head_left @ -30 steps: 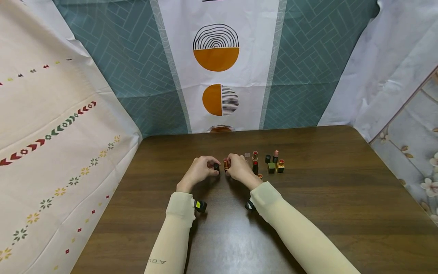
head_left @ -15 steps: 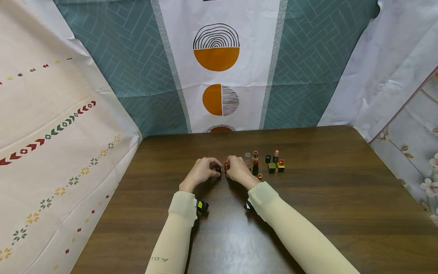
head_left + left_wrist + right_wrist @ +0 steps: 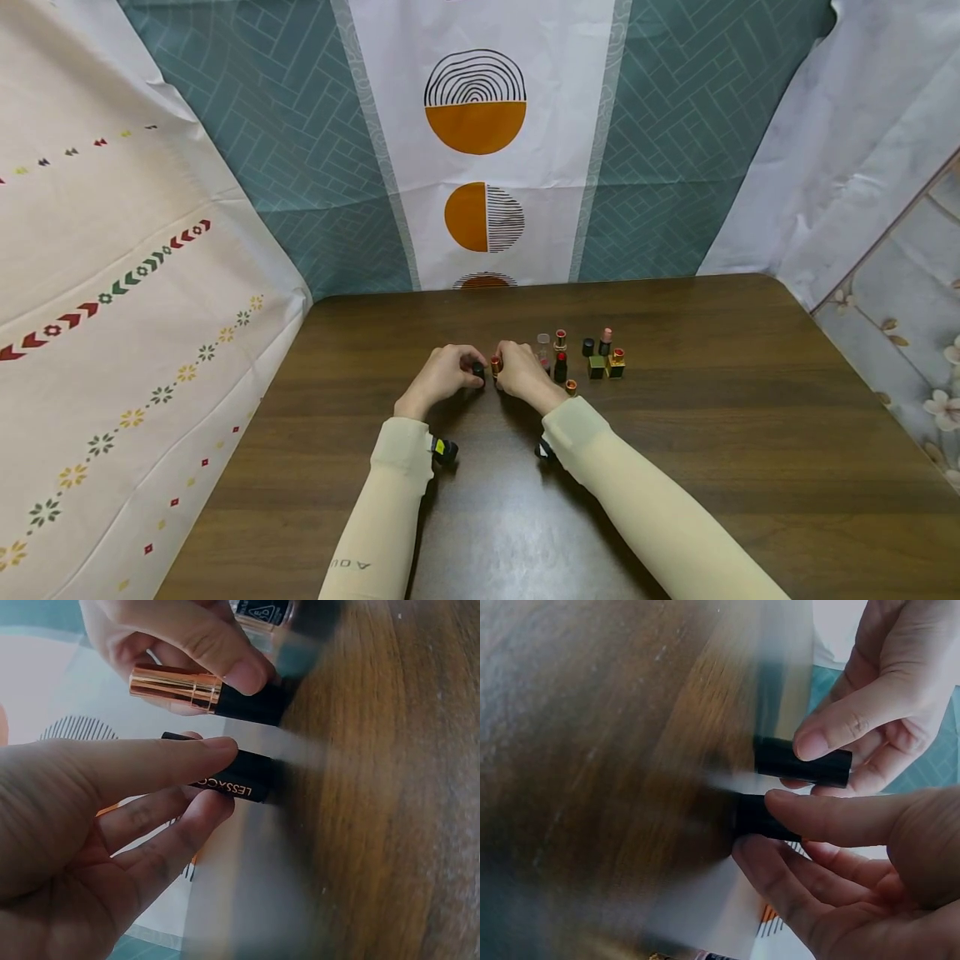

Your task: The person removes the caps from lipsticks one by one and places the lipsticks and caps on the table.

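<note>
My left hand pinches a small black lipstick cap with gold lettering between thumb and fingers. The cap is upright, its lower end close to the tabletop. Right beside it, my right hand pinches an uncapped lipstick tube by its black base. The tube's upper part is shiny copper. In the head view the cap and the tube stand side by side with a narrow gap between them. From the right wrist view, the black base shows between my right thumb and fingers.
Right of my right hand stand a clear tube, a dark red-tipped lipstick and two gold-rimmed tubes, one behind and one in front. Farther right are a black cap, a pink lipstick, a green-topped square cap and a gold-and-black lipstick.
My left hand has shifted slightly right and nearer to me with the cap. My right hand has come slightly nearer with the tube. Over the last half second both are nearly still.
</note>
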Tool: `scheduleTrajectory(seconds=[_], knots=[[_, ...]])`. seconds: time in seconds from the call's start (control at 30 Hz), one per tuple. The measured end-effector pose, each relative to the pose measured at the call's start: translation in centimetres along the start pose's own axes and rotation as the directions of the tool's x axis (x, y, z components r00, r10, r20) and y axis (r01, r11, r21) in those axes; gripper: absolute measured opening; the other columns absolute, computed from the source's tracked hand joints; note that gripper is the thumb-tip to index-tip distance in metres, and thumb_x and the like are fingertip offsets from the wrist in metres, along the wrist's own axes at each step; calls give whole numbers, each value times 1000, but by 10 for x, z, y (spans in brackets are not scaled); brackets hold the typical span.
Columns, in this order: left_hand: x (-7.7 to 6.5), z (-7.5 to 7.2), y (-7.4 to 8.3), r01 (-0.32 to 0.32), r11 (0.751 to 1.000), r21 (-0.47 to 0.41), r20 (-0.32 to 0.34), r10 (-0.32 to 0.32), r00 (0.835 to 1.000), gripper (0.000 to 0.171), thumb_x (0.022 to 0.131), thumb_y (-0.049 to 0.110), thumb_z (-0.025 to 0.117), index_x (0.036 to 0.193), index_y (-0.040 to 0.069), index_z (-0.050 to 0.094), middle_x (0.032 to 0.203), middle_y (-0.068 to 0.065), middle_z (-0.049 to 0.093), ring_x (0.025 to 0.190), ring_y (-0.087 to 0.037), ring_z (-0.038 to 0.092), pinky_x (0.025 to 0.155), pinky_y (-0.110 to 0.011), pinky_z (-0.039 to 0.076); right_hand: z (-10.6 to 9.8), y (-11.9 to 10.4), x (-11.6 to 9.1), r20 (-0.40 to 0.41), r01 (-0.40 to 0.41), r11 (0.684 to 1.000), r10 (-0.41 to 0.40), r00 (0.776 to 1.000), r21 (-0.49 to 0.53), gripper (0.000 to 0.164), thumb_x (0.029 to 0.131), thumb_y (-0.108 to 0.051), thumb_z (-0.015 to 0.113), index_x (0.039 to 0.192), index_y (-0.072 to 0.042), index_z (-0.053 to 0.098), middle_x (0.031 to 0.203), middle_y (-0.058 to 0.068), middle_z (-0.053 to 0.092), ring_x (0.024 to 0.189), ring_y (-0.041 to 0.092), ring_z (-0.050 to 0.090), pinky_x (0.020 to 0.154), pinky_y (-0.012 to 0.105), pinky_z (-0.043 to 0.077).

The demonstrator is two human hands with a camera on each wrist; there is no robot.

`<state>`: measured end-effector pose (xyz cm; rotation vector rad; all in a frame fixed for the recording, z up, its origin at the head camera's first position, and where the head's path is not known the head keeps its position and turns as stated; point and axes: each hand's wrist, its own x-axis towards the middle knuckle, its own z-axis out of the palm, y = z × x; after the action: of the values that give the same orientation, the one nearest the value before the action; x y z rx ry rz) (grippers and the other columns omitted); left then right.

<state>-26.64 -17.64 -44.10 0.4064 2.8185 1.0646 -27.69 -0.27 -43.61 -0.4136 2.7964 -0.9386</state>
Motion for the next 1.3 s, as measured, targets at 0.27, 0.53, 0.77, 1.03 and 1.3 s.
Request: scheduleTrajectory(seconds=[0.27, 0.53, 0.77, 1.03, 1.3], knots=[[1, 2, -5, -6, 1000, 9, 8, 6, 1000, 23, 86, 5, 85, 107, 10, 77, 93, -2, 73, 82, -14, 64, 71, -29, 53, 2, -1, 0, 2, 13, 1000, -13, 1000, -9, 21, 84, 7, 72, 98, -5, 64, 85, 7, 63, 79, 24, 59, 68, 37, 49], [1, 2, -5, -8, 1000, 6, 14, 8, 1000, 25, 86, 6, 85, 109, 12, 76, 92, 0, 72, 81, -14, 64, 72, -30, 53, 4, 0, 1, 5, 27, 1000, -27, 1000, -6, 23, 84, 8, 72, 100, -6, 64, 84, 6, 62, 77, 24, 59, 67, 36, 48], [-2, -1, -3, -16, 1000, -3, 23, 17, 1000, 28, 87, 7, 85, 114, 11, 75, 97, -2, 73, 85, -16, 66, 75, -33, 55, 2, -2, -3, 38, 28, 999, -29, 999, 30, 28, 89, 6, 71, 113, -5, 64, 96, 9, 65, 83, 25, 58, 69, 37, 48], [-8, -17, 14, -55, 996, -69, 32, 58, 998, 38, 94, 19, 80, 129, 10, 69, 125, -11, 70, 114, -30, 67, 98, -46, 54, -29, -13, -17, 46, 103, 990, -108, 993, 97, 36, 97, -8, 74, 130, -5, 61, 118, 15, 65, 98, 28, 63, 81, 43, 55], [-8, -33, 33, -118, 988, -99, -17, 117, 993, 29, 100, 21, 74, 127, 11, 70, 124, -6, 70, 111, -24, 67, 96, -43, 55, -67, -6, -24, 9, 195, 974, -197, 980, 115, 36, 102, -11, 68, 136, -3, 60, 121, 18, 66, 108, 31, 64, 89, 47, 55]])
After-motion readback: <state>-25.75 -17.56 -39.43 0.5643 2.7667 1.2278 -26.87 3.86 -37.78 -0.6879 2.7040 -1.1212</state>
